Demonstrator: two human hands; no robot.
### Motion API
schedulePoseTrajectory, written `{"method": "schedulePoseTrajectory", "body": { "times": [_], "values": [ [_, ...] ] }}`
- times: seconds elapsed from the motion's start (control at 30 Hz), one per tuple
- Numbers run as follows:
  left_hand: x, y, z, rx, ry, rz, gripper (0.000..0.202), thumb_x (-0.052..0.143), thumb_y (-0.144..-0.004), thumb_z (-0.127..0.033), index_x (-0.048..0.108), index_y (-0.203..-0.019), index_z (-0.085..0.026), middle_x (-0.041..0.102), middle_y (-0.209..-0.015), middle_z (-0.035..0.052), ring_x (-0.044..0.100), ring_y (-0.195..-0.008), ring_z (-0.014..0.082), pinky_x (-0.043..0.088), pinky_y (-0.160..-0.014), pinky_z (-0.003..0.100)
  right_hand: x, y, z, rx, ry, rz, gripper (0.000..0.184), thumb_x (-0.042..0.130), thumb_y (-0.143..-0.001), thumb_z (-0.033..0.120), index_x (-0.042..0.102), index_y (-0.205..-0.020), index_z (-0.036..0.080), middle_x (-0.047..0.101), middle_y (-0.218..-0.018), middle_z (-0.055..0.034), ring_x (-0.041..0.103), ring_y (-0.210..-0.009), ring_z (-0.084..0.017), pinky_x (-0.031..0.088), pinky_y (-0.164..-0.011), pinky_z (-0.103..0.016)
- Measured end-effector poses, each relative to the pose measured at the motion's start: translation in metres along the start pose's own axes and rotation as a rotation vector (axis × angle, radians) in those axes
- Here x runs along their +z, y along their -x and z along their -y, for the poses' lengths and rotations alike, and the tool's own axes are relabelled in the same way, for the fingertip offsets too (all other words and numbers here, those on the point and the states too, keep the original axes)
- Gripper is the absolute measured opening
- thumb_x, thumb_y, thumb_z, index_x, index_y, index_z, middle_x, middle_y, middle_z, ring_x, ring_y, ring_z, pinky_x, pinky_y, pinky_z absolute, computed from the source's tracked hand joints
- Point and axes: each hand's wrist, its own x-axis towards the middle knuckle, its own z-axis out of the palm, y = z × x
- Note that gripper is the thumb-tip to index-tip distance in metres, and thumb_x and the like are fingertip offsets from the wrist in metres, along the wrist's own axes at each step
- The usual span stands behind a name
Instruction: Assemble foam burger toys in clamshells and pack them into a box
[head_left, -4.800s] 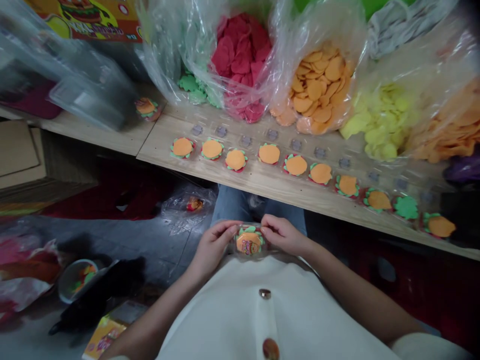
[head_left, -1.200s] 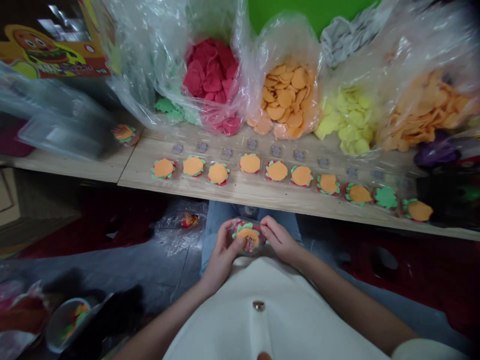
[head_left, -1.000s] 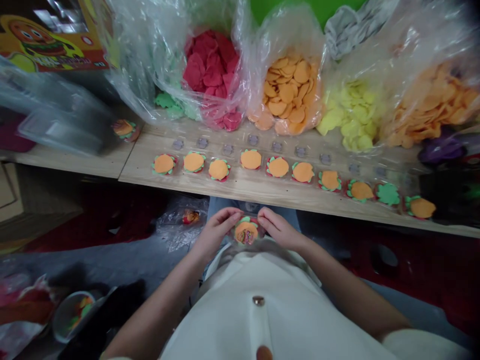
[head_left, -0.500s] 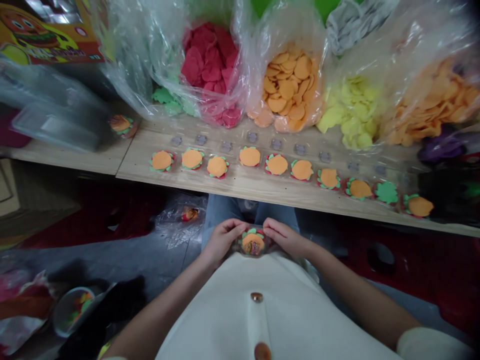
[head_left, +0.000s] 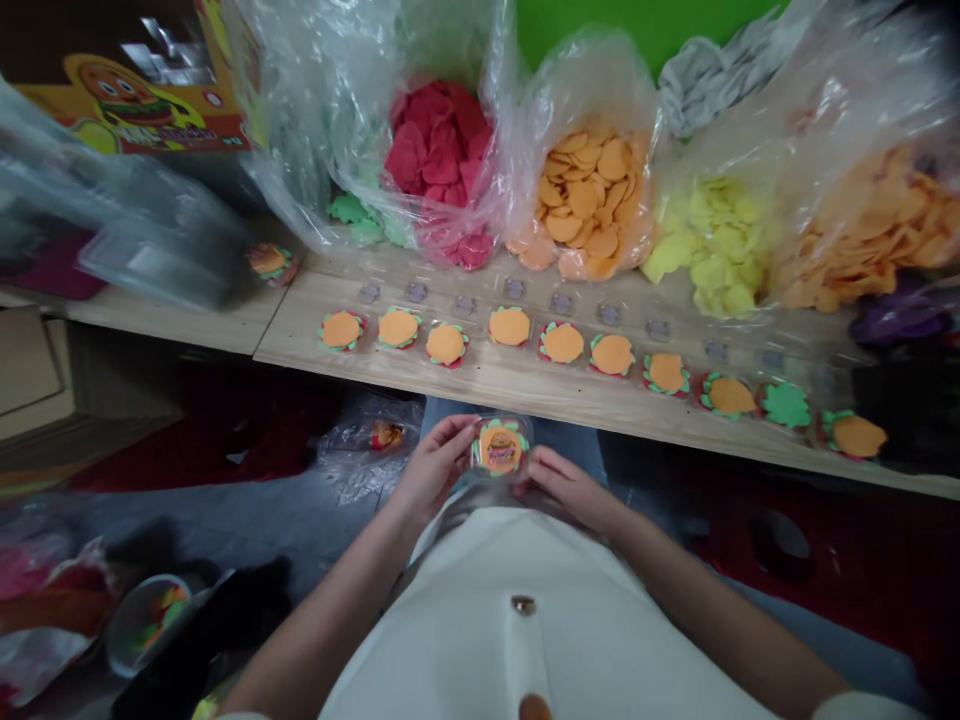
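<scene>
Burger pack (head_left: pixel 500 448) in closed left grip (head_left: pixel 437 463)

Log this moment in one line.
left hand: holds clear plastic case, orange-topped foam burger inside | right hand: at its right edge | wooden table: row of foam burgers

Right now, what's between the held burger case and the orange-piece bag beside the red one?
Head view, going from the held case up to that bag: the table's bare front strip, then orange-topped burgers in clear cases.
</scene>
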Motion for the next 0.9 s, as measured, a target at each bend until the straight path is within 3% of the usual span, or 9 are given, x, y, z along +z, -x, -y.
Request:
{"method": "schedulePoseTrajectory", "body": {
  "times": [0.1, 0.2, 0.27, 0.37, 0.5, 0.6, 0.8, 0.83, 0.9],
  "values": [
    [-0.004, -0.002, -0.004, -0.117, -0.118, 0.146, 0.028, 0.070, -0.067, -0.030, 0.063, -0.090, -0.015, 0.063, -0.085, 0.0034, 0.057, -0.069, 0.0096, 0.044, -0.063, 0.020, -0.014, 0.000, 0.018, -0.035, 0.338, 0.044, 0.027, 0.049, -0.082, 0.046, 0.048, -0.082, 0.019, 0.051, -0.076, 0.0013, 0.047, -0.071, -0.012, 0.040, -0.065, -0.024],
    [-0.005, 0.002, -0.001, -0.126, -0.179, 0.211, 0.027, 0.068, -0.070, -0.031, 0.064, -0.091, -0.014, 0.063, -0.087, 0.0045, 0.056, -0.070, 0.0098, 0.043, -0.064, 0.020, -0.020, -0.007, 0.029, -0.073, 0.510, 0.038, 0.028, 0.041, -0.086, 0.045, 0.045, -0.077, 0.019, 0.045, -0.066, 0.0039, 0.042, -0.061, -0.010, 0.034, -0.056, -0.022],
    [-0.007, 0.009, 0.004, -0.117, -0.202, 0.224, 0.030, 0.067, -0.071, -0.031, 0.062, -0.097, -0.017, 0.063, -0.088, 0.0038, 0.056, -0.071, 0.0100, 0.043, -0.064, 0.020, -0.018, -0.011, 0.028, -0.087, 0.585, 0.096, 0.030, 0.039, -0.087, 0.044, 0.043, -0.071, 0.019, 0.042, -0.063, 0.0043, 0.039, -0.058, -0.009, 0.032, -0.054, -0.022],
    [-0.016, 0.022, 0.015, -0.160, -0.196, 0.231, 0.037, 0.072, -0.065, -0.026, 0.059, -0.099, -0.019, 0.061, -0.081, 0.0004, 0.055, -0.067, 0.0085, 0.041, -0.060, 0.018, -0.015, -0.010, 0.021, -0.115, 0.642, 0.042, 0.030, 0.037, -0.088, 0.041, 0.041, -0.068, 0.019, 0.041, -0.062, 0.0038, 0.038, -0.059, -0.010, 0.031, -0.054, -0.022],
    [-0.020, 0.030, 0.022, -0.185, -0.102, 0.120, 0.031, 0.074, -0.064, -0.026, 0.061, -0.090, -0.016, 0.060, -0.079, 0.0000, 0.055, -0.064, 0.0067, 0.043, -0.063, 0.019, -0.019, -0.002, 0.015, -0.117, 0.644, -0.032, 0.029, 0.035, -0.088, 0.041, 0.039, -0.069, 0.020, 0.042, -0.061, 0.0034, 0.040, -0.058, -0.010, 0.031, -0.052, -0.022],
    [-0.013, 0.024, 0.012, -0.143, -0.116, 0.141, 0.029, 0.072, -0.065, -0.029, 0.062, -0.088, -0.015, 0.060, -0.080, 0.0005, 0.055, -0.063, 0.0064, 0.045, -0.065, 0.020, -0.023, 0.000, 0.025, -0.112, 0.616, -0.062, 0.030, 0.034, -0.088, 0.043, 0.040, -0.070, 0.020, 0.043, -0.060, 0.0037, 0.041, -0.056, -0.010, 0.032, -0.050, -0.021],
    [0.027, -0.008, -0.026, -0.183, -0.300, 0.456, 0.037, 0.071, -0.067, -0.031, 0.057, -0.100, -0.019, 0.061, -0.093, 0.0043, 0.059, -0.081, 0.0159, 0.048, -0.066, 0.024, -0.030, -0.011, 0.059, -0.216, 0.736, -0.021, 0.031, 0.039, -0.087, 0.042, 0.048, -0.070, 0.019, 0.048, -0.062, 0.0033, 0.043, -0.058, -0.010, 0.033, -0.052, -0.021],
    [0.038, -0.013, -0.030, -0.191, -0.308, 0.481, 0.040, 0.071, -0.067, -0.030, 0.056, -0.102, -0.018, 0.062, -0.093, 0.0051, 0.060, -0.080, 0.0162, 0.048, -0.065, 0.024, -0.041, -0.008, 0.063, -0.238, 0.747, -0.088, 0.030, 0.040, -0.087, 0.042, 0.050, -0.071, 0.019, 0.050, -0.063, 0.0028, 0.045, -0.059, -0.010, 0.034, -0.054, -0.022],
    [0.061, -0.021, -0.033, -0.197, -0.264, 0.474, 0.039, 0.069, -0.070, -0.031, 0.055, -0.105, -0.018, 0.063, -0.092, 0.0055, 0.061, -0.077, 0.0160, 0.049, -0.067, 0.026, -0.078, 0.014, 0.070, -0.243, 0.733, -0.482, 0.027, 0.044, -0.085, 0.041, 0.053, -0.072, 0.019, 0.054, -0.066, 0.0014, 0.049, -0.063, -0.012, 0.038, -0.058, -0.024]
  ]
}}
